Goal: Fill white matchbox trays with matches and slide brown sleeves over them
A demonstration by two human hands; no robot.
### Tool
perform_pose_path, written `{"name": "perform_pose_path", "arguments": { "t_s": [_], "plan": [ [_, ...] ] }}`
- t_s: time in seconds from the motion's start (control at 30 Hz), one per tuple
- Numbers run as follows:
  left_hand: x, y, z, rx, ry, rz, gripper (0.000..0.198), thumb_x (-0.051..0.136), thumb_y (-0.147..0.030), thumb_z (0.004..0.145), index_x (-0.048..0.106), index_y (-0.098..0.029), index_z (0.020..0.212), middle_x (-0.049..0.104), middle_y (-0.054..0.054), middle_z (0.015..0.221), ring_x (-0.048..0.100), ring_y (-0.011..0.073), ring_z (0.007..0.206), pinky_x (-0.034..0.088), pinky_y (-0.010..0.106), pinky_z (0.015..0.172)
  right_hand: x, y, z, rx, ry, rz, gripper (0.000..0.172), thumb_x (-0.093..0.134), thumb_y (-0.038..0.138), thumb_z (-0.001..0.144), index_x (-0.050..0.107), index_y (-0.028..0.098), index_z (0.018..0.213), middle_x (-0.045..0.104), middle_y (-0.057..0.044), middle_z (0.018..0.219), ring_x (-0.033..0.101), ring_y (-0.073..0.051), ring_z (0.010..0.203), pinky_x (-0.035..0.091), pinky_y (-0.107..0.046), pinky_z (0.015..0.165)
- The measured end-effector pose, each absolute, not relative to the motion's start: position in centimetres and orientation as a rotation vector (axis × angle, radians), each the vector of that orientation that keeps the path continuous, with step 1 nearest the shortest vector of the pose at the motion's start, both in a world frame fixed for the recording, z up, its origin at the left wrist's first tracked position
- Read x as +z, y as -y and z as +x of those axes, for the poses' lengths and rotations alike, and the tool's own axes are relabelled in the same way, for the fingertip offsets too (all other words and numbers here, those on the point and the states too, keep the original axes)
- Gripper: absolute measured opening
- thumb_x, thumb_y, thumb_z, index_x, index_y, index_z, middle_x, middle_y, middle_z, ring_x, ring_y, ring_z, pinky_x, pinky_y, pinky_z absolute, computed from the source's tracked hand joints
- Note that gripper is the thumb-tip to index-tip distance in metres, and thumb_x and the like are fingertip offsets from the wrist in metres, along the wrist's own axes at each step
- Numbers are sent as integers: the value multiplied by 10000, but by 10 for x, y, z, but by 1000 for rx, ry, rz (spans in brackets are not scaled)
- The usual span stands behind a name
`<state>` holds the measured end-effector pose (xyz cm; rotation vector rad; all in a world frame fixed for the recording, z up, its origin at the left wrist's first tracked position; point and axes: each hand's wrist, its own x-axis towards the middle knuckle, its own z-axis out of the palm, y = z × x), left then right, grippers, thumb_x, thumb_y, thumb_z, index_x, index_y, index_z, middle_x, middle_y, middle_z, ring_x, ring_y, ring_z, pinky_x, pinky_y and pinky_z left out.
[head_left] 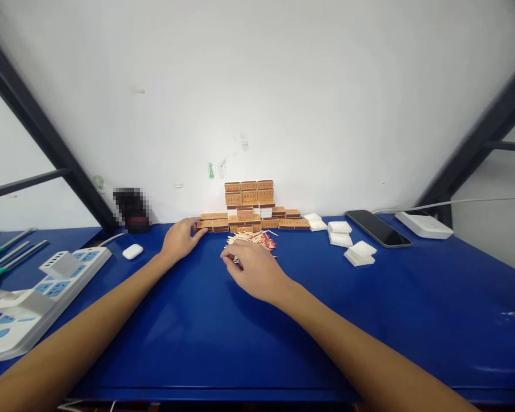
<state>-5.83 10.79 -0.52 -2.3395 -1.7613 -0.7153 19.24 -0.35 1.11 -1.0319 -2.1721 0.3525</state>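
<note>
A stack of brown matchboxes (249,197) stands against the white wall, with more boxes in a low row along its foot. In front of it lies a heap of red-tipped matches (257,237) on the blue table (197,320). My left hand (181,237) reaches to the left end of the low row, its fingers touching a matchbox (205,224). My right hand (253,269) rests at the near edge of the match heap, fingers pinched together on a few matches.
White inner trays (345,234) lie right of the boxes, then a black phone (377,228) and a white flat device (424,224) with a cable. At left are a white earbud case (133,251), white power strips (43,292) and green-handled tools (2,257).
</note>
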Motion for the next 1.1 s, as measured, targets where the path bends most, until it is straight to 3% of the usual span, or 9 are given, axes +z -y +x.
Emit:
{"name": "perform_pose_path", "arguments": {
  "t_s": [0.2, 0.63, 0.73, 0.8, 0.9, 1.0, 1.1],
  "plan": [
    [0, -106, -41, -578, 1762, -2231, 626, 597, -653, 951, 648, -170, 1346, 732, 142, 1167, 697, 336, 1056, 527, 398, 894, 8, 0, 194, 352, 2163, -1044, 183, 578, 103, 965, 716, 198, 892, 723, -33, 922, 638, -166, 859, 436, -293, 788],
    [11, -96, -38, -453, 1740, -2182, 638, 573, -668, 966, 646, -146, 1326, 738, 157, 1108, 698, 360, 1027, 528, 405, 827, 11, -7, 202, 261, 2253, -1135, 201, 555, 139, 974, 703, 199, 851, 725, -25, 889, 618, -152, 820, 409, -283, 738],
    [14, -75, -39, -483, 1675, -2180, 596, 552, -602, 1001, 619, -145, 1377, 724, 167, 1184, 671, 344, 1107, 517, 409, 912, 20, -15, 218, 96, 2266, -1318, 201, 552, 181, 986, 716, 194, 870, 739, -48, 925, 618, -165, 815, 384, -294, 706],
    [13, -61, -40, -566, 1527, -2274, 424, 502, -487, 1050, 701, -166, 1243, 748, 143, 1148, 686, 311, 1064, 522, 398, 902, 27, -23, 234, 34, 2212, -1434, 198, 542, 167, 981, 725, 176, 904, 736, -83, 925, 613, -190, 814, 357, -311, 685],
    [8, -46, -45, -647, 1364, -2442, 400, 444, -429, 1084, 767, -201, 1022, 790, 80, 1019, 718, 268, 925, 547, 388, 836, 34, -36, 261, -51, 2119, -1623, 224, 561, 211, 980, 722, 165, 832, 715, -104, 829, 594, -203, 756, 320, -320, 653],
    [6, -38, -47, -826, 1077, -2689, 339, 438, -323, 1093, 749, -206, 1160, 796, 63, 1072, 728, 234, 971, 571, 373, 871, 36, -44, 282, -115, 2026, -1812, 367, 520, 276, 1016, 689, 162, 711, 673, -118, 730, 559, -199, 670, 282, -325, 620],
    [11, -27, -39, -986, 905, -2631, 305, 551, -286, 1055, 680, -212, 1321, 783, 74, 1104, 711, 233, 982, 579, 396, 894, 35, -45, 280, -106, 2025, -1901, 388, 511, 252, 1010, 670, 162, 667, 661, -116, 689, 542, -188, 620, 270, -326, 604]
  ]
}}
